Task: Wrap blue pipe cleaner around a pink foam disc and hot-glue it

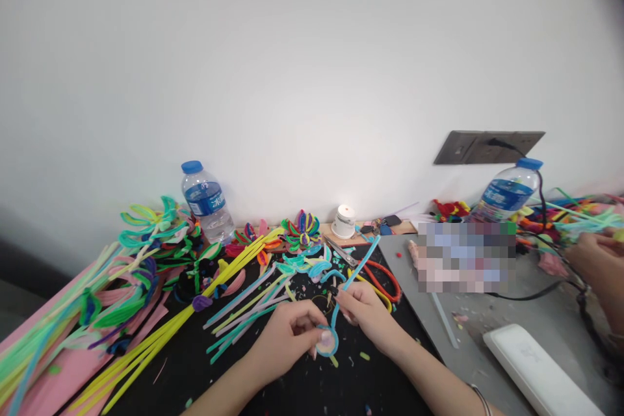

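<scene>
left hand (290, 337): angled inward, pinching blue pipe cleaner (361, 266) at curled end | right hand (366, 313): slightly ahead, gripping straight part

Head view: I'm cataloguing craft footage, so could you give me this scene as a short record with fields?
left hand: pinches looped part of a blue pipe cleaner
right hand: grips its straight part
underneath: black work surface
beyond right hand: scissors
left side: yellow pipe cleaners, water bottle
right side: second bottle, white case, another person's hand
</scene>
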{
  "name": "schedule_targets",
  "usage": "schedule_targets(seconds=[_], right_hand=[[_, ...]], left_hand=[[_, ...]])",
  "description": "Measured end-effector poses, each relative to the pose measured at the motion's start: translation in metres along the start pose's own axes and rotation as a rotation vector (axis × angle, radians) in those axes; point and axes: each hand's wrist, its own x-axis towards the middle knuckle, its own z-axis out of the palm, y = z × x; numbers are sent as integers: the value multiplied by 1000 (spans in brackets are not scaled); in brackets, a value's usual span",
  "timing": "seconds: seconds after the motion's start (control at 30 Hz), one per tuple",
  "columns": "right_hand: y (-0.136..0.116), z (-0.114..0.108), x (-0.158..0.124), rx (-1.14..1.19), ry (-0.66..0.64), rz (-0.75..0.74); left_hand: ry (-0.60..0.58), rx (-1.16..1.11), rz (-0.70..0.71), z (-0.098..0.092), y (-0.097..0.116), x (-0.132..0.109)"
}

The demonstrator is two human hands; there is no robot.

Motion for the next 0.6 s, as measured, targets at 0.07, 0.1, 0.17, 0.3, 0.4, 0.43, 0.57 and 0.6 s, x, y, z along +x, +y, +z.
schedule_targets(seconds=[0.07,0.1,0.17,0.3,0.4,0.43,0.57,0.6], right_hand=[[3,-1,0,-17,-26,-16],[3,-1,1,-35,-34,-21],[2,-5,1,-89,-33,-35],[-12,-19,1,-319,125,-108],[-27,-36,1,-594,321,-155],[-31,-44,1,-681,373,-147],[-36,-89,-2,-1009,519,-39],[-34,-103,-4,-1093,569,1]], left_hand=[[-40,-31,-15,1,1,-1],[-49,-49,-20,2,2,-2],[-43,-96,-30,1,2,-1],[105,-166,-5,-2,0,5],[219,-209,31,-5,-3,8],[244,-224,42,-6,-4,9],[269,-257,84,-6,-6,9],[277,-263,87,-6,-6,10]])
